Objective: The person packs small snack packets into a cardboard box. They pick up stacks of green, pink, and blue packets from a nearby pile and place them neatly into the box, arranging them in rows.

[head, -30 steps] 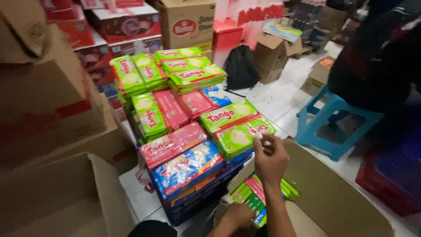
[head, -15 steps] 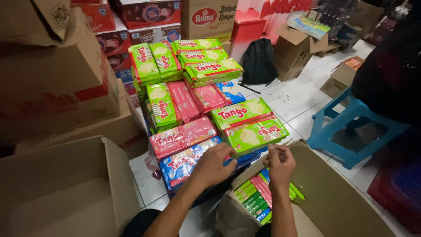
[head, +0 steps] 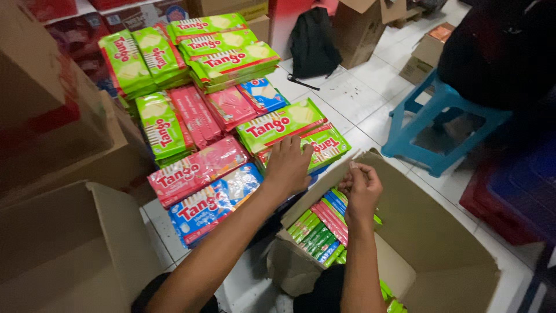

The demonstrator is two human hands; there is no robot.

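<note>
— What are the hands doing right now?

— The left hand (head: 288, 168) is reaching forward, fingers spread and flat, resting on the edge of a green wafer pack (head: 282, 124); it is touching, not yet gripping. The right hand (head: 360, 188) is pinching the flap of the open cardboard box (head: 440, 243) just beneath it, fingers curled closed on the cardboard edge.

— How much is packed?

— Green, pink and blue packs are already standing on edge inside the box, below the right hand (head: 324, 226). I judge it partly filled; a large stack of wafer packs (head: 197, 116) beyond the left hand is still lying on the floor.

— Anything in the way?

— An empty carton (head: 63, 243) is sitting left of the left arm, a blue stool (head: 440, 122) beyond the right hand, a black backpack (head: 313, 43) further off. The flap itself is leaning over the opening.
</note>
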